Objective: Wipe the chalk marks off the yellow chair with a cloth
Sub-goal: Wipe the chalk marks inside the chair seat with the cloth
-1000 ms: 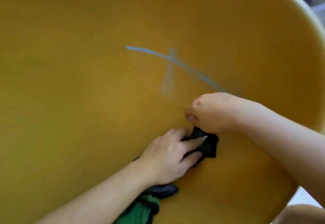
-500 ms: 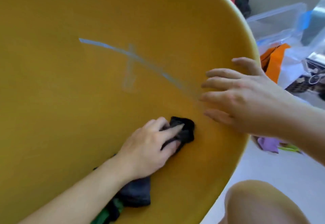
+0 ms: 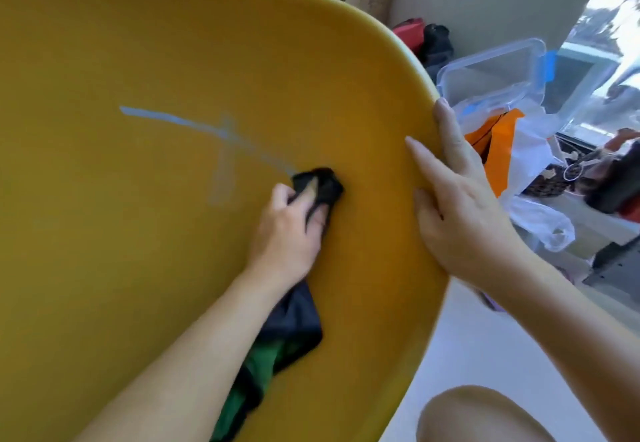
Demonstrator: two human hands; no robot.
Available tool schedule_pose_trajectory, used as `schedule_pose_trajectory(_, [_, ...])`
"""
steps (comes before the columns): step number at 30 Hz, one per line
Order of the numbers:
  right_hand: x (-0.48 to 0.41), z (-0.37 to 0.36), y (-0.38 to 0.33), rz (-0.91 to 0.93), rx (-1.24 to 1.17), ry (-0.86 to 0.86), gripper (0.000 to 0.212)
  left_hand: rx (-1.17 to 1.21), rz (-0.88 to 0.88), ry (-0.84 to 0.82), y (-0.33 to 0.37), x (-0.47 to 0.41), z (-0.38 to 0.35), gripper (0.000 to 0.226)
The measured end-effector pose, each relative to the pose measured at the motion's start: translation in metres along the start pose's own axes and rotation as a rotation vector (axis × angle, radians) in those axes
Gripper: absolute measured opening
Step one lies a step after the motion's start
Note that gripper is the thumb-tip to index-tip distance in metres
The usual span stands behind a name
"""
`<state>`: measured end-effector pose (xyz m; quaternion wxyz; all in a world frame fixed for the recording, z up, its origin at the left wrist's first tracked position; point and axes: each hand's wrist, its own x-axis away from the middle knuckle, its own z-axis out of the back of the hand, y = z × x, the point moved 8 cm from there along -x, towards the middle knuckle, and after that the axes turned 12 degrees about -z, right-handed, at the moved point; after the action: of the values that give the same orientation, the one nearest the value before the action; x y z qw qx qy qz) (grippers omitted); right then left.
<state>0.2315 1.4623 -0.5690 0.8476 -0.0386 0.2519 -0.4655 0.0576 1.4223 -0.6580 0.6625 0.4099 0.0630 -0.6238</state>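
The yellow chair (image 3: 138, 268) fills most of the view, its curved surface facing me. A pale blue chalk line (image 3: 166, 119) runs across it, crossed by a fainter smeared stroke (image 3: 223, 171). My left hand (image 3: 287, 233) presses a bunched black cloth (image 3: 322, 185) onto the chair at the line's lower right end. The rest of the cloth, black and green (image 3: 291, 330), hangs under my forearm. My right hand (image 3: 460, 213) grips the chair's right rim (image 3: 412, 63), thumb on the front surface, fingers around the edge.
To the right of the chair stand a clear plastic box (image 3: 491, 70), an orange bag (image 3: 498, 143), white plastic bags (image 3: 540, 223) and dark bags (image 3: 433, 43) by the wall. My knee (image 3: 478, 417) shows at the bottom right above pale floor.
My right hand moved from hovering open to gripping the chair's right rim. My left hand slid the cloth up to the lower end of the chalk line.
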Motion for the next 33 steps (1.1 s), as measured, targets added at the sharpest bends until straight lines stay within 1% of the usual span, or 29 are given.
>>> schedule_pose_trajectory(1, [0.001, -0.003, 0.0, 0.008, 0.064, -0.007, 0.056, 0.005, 0.119, 0.025, -0.014, -0.007, -0.002, 0.045])
schedule_pose_trajectory(2, [0.001, -0.006, 0.0, 0.021, 0.137, -0.002, 0.056, 0.007, 0.107, 0.029, -0.009, -0.007, -0.005, 0.048])
schedule_pose_trajectory(3, [0.002, -0.007, -0.002, 0.047, 0.203, 0.019, 0.055, 0.029, 0.016, 0.001, 0.01, 0.002, -0.005, 0.05])
schedule_pose_trajectory(5, [0.003, -0.007, -0.01, 0.099, 0.296, 0.055, 0.052, 0.189, -0.24, -0.141, 0.064, 0.042, -0.003, 0.051])
schedule_pose_trajectory(6, [0.002, -0.007, -0.012, 0.113, 0.32, 0.058, 0.051, 0.3, -0.311, -0.21, 0.086, 0.065, 0.002, 0.051])
schedule_pose_trajectory(7, [0.001, -0.007, -0.015, 0.136, 0.336, 0.067, 0.05, 0.346, -0.364, -0.239, 0.092, 0.077, 0.003, 0.051])
schedule_pose_trajectory(8, [0.001, -0.008, -0.018, 0.173, 0.35, 0.076, 0.049, 0.315, -0.407, -0.258, 0.087, 0.073, 0.003, 0.05])
schedule_pose_trajectory(10, [0.004, -0.011, -0.025, 0.255, 0.373, 0.084, 0.043, 0.158, -0.453, -0.206, 0.066, 0.046, -0.004, 0.048])
schedule_pose_trajectory(11, [0.005, -0.014, -0.027, 0.28, 0.38, 0.083, 0.039, 0.081, -0.412, -0.117, 0.049, 0.024, -0.005, 0.048])
schedule_pose_trajectory(13, [0.007, -0.018, -0.026, 0.296, 0.408, 0.073, 0.035, -0.034, -0.166, 0.041, -0.001, -0.019, -0.001, 0.047])
schedule_pose_trajectory(14, [0.007, -0.02, -0.026, 0.304, 0.428, 0.067, 0.035, -0.055, 0.042, 0.074, -0.027, -0.033, 0.002, 0.047])
schedule_pose_trajectory(15, [0.007, -0.023, -0.025, 0.321, 0.451, 0.065, 0.035, -0.082, 0.196, 0.085, -0.041, -0.035, 0.004, 0.049])
schedule_pose_trajectory(16, [0.007, -0.025, -0.026, 0.346, 0.474, 0.06, 0.035, -0.129, 0.23, 0.08, -0.04, -0.032, 0.005, 0.051])
schedule_pose_trajectory(17, [0.006, -0.026, -0.028, 0.369, 0.496, 0.058, 0.034, -0.16, 0.156, 0.069, -0.026, -0.023, 0.006, 0.052])
schedule_pose_trajectory(18, [0.004, -0.025, -0.031, 0.382, 0.519, 0.061, 0.033, -0.144, 0.02, 0.029, -0.003, -0.007, 0.005, 0.054])
schedule_pose_trajectory(19, [0.0, -0.024, -0.034, 0.387, 0.543, 0.067, 0.031, -0.064, -0.128, -0.039, 0.023, 0.017, 0.002, 0.055])
schedule_pose_trajectory(20, [-0.004, -0.024, -0.037, 0.384, 0.566, 0.064, 0.03, 0.044, -0.227, -0.172, 0.046, 0.047, -0.002, 0.055])
schedule_pose_trajectory(21, [-0.009, -0.025, -0.041, 0.377, 0.584, 0.047, 0.03, 0.107, -0.296, -0.277, 0.055, 0.072, -0.005, 0.054])
schedule_pose_trajectory(22, [-0.012, -0.028, -0.045, 0.373, 0.595, 0.017, 0.031, 0.096, -0.368, -0.337, 0.052, 0.082, 0.0, 0.053])
schedule_pose_trajectory(23, [-0.013, -0.033, -0.048, 0.382, 0.61, -0.012, 0.032, 0.014, -0.417, -0.319, 0.036, 0.08, 0.007, 0.051])
schedule_pose_trajectory(24, [-0.012, -0.039, -0.049, 0.405, 0.635, -0.035, 0.034, -0.127, -0.379, -0.301, 0.008, 0.069, 0.014, 0.05])
schedule_pose_trajectory(25, [-0.009, -0.045, -0.049, 0.432, 0.671, -0.06, 0.039, -0.237, -0.228, -0.248, -0.033, 0.053, 0.026, 0.048])
schedule_pose_trajectory(27, [-0.002, -0.051, -0.047, 0.463, 0.715, -0.086, 0.041, -0.355, 0.186, -0.168, -0.129, 0.035, 0.063, 0.046])
schedule_pose_trajectory(28, [0.0, -0.051, -0.044, 0.465, 0.723, -0.083, 0.041, -0.395, 0.337, -0.135, -0.161, 0.034, 0.08, 0.046])
schedule_pose_trajectory(29, [0.0, -0.051, -0.041, 0.447, 0.741, -0.092, 0.041, -0.429, 0.407, -0.113, -0.172, 0.038, 0.091, 0.046])
schedule_pose_trajectory(30, [-0.001, -0.05, -0.042, 0.419, 0.756, -0.115, 0.041, -0.42, 0.404, -0.114, -0.165, 0.041, 0.09, 0.047])
schedule_pose_trajectory(31, [-0.003, -0.05, -0.047, 0.392, 0.761, -0.145, 0.04, -0.365, 0.357, -0.154, -0.146, 0.047, 0.079, 0.048])
schedule_pose_trajectory(32, [-0.004, -0.052, -0.055, 0.384, 0.759, -0.165, 0.04, -0.295, 0.277, -0.214, -0.117, 0.055, 0.062, 0.048])
schedule_pose_trajectory(33, [-0.007, -0.058, -0.065, 0.39, 0.735, -0.199, 0.04, -0.225, 0.15, -0.263, -0.08, 0.065, 0.044, 0.05])
